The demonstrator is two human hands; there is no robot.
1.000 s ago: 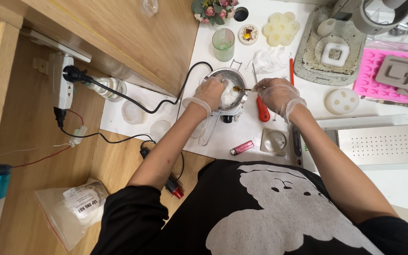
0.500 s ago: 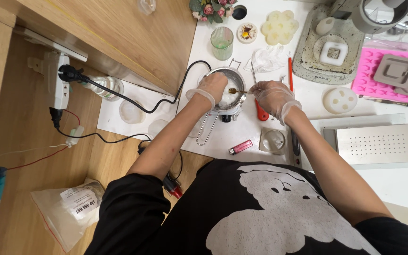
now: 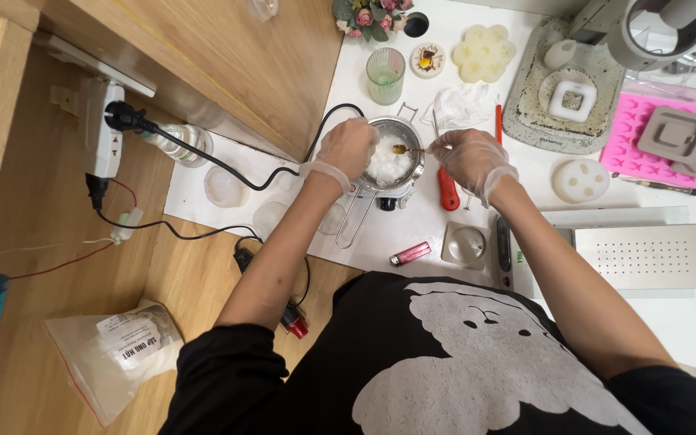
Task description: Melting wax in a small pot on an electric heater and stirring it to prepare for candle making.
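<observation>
A small steel pot (image 3: 409, 131) holds white flakes (image 3: 389, 161) and stands on a small heater on the white table (image 3: 412, 225). My left hand (image 3: 346, 149), in a clear glove, rests on the pot's left rim with fingers curled over the edge. My right hand (image 3: 469, 157), also gloved, pinches a thin metal spoon (image 3: 408, 150) whose gold-coloured tip hangs over the white flakes. The pot's wire handle (image 3: 350, 219) points toward me.
Under my right hand lies a red-handled tool (image 3: 449, 190). A pink lighter (image 3: 411, 253), a round metal lid (image 3: 466, 245) and a perforated steel tray (image 3: 652, 256) sit near me. Behind the pot: a green ribbed glass (image 3: 385, 74), crumpled gloves (image 3: 459, 105), white moulds (image 3: 483, 53), a pink mould (image 3: 636, 133). A black cable (image 3: 227, 173) runs left.
My left hand has slid off the flakes to the pot's left rim, uncovering more of the white contents. The right hand and spoon stay over the pot.
</observation>
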